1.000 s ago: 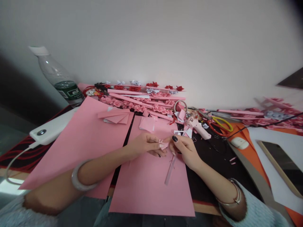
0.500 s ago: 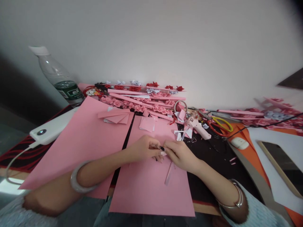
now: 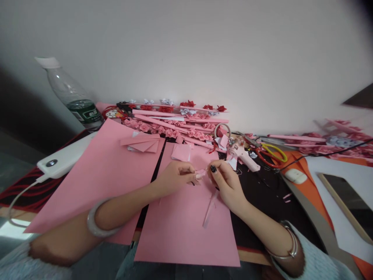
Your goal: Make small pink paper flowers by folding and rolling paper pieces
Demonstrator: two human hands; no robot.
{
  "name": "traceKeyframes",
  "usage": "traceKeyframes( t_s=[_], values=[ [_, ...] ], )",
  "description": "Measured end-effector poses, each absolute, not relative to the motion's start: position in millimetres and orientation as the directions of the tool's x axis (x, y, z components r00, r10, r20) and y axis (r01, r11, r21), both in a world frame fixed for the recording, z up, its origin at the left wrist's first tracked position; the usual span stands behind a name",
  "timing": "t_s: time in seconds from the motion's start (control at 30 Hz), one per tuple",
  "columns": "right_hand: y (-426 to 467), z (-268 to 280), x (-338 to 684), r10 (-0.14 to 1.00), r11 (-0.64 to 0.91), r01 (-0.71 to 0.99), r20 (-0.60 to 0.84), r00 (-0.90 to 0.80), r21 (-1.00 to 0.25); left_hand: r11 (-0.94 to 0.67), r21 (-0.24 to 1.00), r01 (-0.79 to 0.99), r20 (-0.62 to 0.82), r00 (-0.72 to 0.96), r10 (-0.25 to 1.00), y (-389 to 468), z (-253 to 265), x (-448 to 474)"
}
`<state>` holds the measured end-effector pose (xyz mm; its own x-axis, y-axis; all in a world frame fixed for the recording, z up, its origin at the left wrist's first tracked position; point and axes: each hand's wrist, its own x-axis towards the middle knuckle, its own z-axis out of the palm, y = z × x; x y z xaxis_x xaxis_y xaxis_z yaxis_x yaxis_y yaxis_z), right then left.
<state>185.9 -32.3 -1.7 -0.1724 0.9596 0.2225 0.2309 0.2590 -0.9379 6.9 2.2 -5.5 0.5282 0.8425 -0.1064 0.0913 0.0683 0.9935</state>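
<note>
Head camera: at the far left a clear bottle (image 3: 70, 91) with a white cap and green label stands tilted near the wall, and in front of it a white device (image 3: 62, 157) lies with a white cable (image 3: 15, 202) plugged into its near end. Next comes a large pink sheet (image 3: 96, 182) with folded pink papers (image 3: 144, 144) fanned out near its far edge. The left hand (image 3: 173, 179), below which a pale bangle (image 3: 97, 217) circles the forearm, is closed on a small paper piece (image 3: 201, 171), pinching it between thumb and fingers. That piece is pale pink, narrow and apparently creased, its finer folds blurred; it is held above a second pink sheet (image 3: 186, 233), between the two hands, its right end poking out of the left fingertips. Behind it sit small pink squares (image 3: 180, 151) of paper, and farther back, by the wall, pink rods and paper flowers (image 3: 175, 124) in pink, red and white. A slim pale strip (image 3: 210, 210) lies on the second sheet, just below the right hand (image 3: 228, 186). The thumb and fingers of that hand curl close together just beside the paper's free end; whether they grip anything, I cannot tell. Farther right are a pale pink glue gun (image 3: 246, 157), yellow and red scissors handles (image 3: 276, 149), a small white case (image 3: 295, 176) and a phone (image 3: 348, 204).
</note>
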Motion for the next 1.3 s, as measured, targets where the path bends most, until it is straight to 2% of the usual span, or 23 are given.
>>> traceKeyframes(
  t_s=[0.13,0.37,0.67,0.77,0.97,1.3],
  values=[
    [-31.8,-3.5,185.8,0.966,0.245,0.217,0.219,-0.135,-0.945,0.068,0.993,0.092,-0.106,0.519,0.848,2.3,-4.1,6.9],
    [-30.9,-3.5,185.2,0.962,0.235,0.231,0.192,-0.194,-0.944,0.056,0.993,0.107,-0.104,0.51,0.854,2.5,-4.9,7.0],
    [-26.5,-7.3,183.8,0.962,0.193,0.328,0.112,-0.249,-0.925,0.039,0.99,0.134,-0.104,0.523,0.846,2.6,-5.6,7.7],
    [-25.9,-9.5,184.2,0.97,0.158,0.298,0.091,-0.227,-0.942,0.024,0.993,0.119,-0.087,0.558,0.826,4.0,-6.8,6.6],
    [-23.8,-10.6,184.1,0.979,0.135,0.174,0.105,-0.176,-0.975,0.109,0.993,0.043,-0.113,0.589,0.8,5.8,-7.2,4.1],
    [-22.9,-10.1,184.4,0.979,0.129,0.147,0.102,-0.176,-0.981,0.023,0.997,0.068,-0.059,0.583,0.81,5.4,-9.9,4.9]
  ],
)
